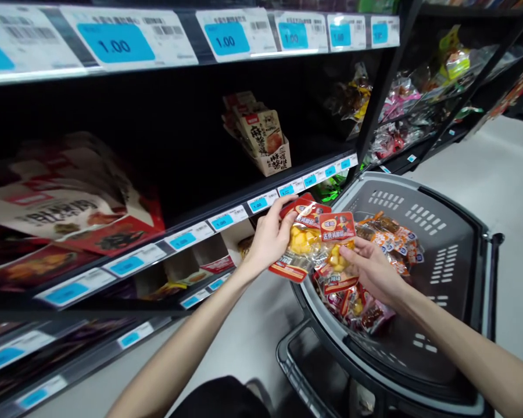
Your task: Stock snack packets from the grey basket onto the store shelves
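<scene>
My left hand (272, 235) is closed on red-topped snack packets (304, 238) with yellow pieces showing through clear film; they seem to overlap, and I cannot tell how many there are. Beside it, my right hand (375, 270) pinches another red-labelled snack packet (336, 232) by its right side. The two hands are close together, and the packets partly overlap. Both are above the near left rim of a grey shopping basket (387, 186). Inside the basket, under and behind my right hand, lie orange-and-white packets (396, 241) and a pile of mixed snack packets (357, 310).
Dark shelves on the left carry price labels (261, 203). A small box of beige packets (270, 145) stands on the middle shelf, with a red box of packets (82, 209) nearer me. Bagged snacks (396, 96) fill shelves farther right. Pale floor (497, 157) runs past the basket.
</scene>
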`<state>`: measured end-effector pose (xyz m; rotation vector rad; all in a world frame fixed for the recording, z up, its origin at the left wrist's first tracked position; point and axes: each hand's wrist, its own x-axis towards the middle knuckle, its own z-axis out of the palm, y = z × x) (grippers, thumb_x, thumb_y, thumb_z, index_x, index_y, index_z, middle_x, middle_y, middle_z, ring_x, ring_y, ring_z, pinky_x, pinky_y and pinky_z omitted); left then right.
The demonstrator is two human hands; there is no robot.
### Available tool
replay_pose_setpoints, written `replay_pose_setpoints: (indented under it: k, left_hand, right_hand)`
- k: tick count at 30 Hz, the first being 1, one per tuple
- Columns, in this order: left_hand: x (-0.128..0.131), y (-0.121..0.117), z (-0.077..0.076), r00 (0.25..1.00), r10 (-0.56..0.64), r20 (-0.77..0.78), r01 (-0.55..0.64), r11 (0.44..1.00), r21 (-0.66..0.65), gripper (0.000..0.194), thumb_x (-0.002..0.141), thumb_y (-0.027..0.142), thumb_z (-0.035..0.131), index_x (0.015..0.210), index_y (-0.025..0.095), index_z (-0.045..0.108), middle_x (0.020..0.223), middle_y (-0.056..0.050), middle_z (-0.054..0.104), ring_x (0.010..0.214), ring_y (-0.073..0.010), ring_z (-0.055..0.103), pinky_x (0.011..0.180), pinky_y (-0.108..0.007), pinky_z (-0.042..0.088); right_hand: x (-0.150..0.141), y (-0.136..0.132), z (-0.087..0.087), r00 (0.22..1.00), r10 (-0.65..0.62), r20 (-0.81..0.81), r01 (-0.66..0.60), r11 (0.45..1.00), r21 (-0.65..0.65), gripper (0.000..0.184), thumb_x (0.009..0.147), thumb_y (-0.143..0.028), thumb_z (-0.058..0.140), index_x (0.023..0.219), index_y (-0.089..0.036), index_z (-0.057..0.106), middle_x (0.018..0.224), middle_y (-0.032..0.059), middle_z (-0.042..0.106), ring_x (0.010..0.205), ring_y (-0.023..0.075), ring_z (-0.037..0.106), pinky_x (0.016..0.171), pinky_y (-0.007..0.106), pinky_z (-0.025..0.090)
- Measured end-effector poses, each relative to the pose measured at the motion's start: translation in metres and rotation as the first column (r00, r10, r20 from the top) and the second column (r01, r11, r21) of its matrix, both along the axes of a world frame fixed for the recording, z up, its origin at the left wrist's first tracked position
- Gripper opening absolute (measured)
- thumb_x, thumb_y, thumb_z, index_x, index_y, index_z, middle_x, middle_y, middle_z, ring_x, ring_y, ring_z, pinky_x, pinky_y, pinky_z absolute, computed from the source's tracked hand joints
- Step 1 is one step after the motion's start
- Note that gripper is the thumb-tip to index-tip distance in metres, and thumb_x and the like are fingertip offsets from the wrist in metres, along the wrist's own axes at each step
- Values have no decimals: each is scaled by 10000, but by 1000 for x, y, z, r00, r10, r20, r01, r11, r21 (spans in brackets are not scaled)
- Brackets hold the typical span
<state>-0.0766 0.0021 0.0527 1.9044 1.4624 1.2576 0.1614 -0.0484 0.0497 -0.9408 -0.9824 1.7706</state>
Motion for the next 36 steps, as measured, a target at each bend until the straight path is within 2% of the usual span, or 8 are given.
replay_pose_setpoints:
  k: [6,11,16,19,22,25,30,36]
  left_hand:
    - [27,1,5,992,33,-122,-5,975,224,318,1090,223,476,1366,187,629,1157,-81,768,927,-164,748,887,-280,599]
    - [37,0,5,896,51,-441,112,935,337,425,1075,160,417,1406,257,665,1176,-78,739,755,-126,727,635,-215,552]
    - [62,-18,5,994,-90,-59,104,944,313,356,1141,307,357,1399,209,582,1310,-105,726,1120,-193,748,934,-304,624]
    - [74,-29,8,966,-186,182,155,973,173,445,1152,379,317,1564,235,403,1522,-127,629,1358,-238,661,1155,-424,561]
    - [79,-36,10,953,-243,183,245,969,11,665,1101,550,446,1666,251,259,1604,-165,550,1435,-332,606,1201,-537,528]
    - [83,-38,7,955,-282,95,287,956,-52,947,959,651,677,1697,291,204,1642,-179,488,1483,-429,541,1185,-625,526]
    - [77,-33,2,930,-342,134,349,936,-33,1016,933,375,764,1719,312,123,1659,-165,473,1523,-394,509,1237,-607,493]
    - [40,-8,19,839,-469,278,483,876,19,1151,855,380,885,1722,325,130,1654,-146,501,1500,-359,546,1246,-572,489]
  right_hand:
    - [4,-9,12,994,101,34,-103,993,66,471,829,-368,932,1203,-310,652,1365,43,730,1133,222,753,943,359,650]
    - [10,-10,8,965,255,55,-251,966,-64,446,924,-500,824,1291,-293,678,1251,77,778,1106,256,771,926,396,655]
    - [7,-2,-2,966,-19,258,-8,995,102,509,942,-588,769,1336,-302,618,1255,49,778,1044,234,776,831,334,662]
    - [11,4,-3,916,-141,376,71,979,194,457,961,-643,716,1233,-305,575,1186,32,781,934,214,781,698,286,642]
    - [19,9,-3,851,-243,466,145,961,235,482,937,-712,699,1125,-302,529,1007,15,773,753,203,749,560,270,577]
    - [23,13,-3,761,-313,569,130,932,338,443,966,-716,653,1125,-305,607,1019,37,759,823,228,730,652,315,597]
    - [27,18,-3,813,-190,550,70,970,232,442,983,-713,627,1214,-347,718,1224,41,771,1072,290,743,842,389,640]
    - [49,33,20,833,57,551,-150,981,126,422,817,-502,911,1150,-270,796,1126,85,818,916,278,792,748,350,662]
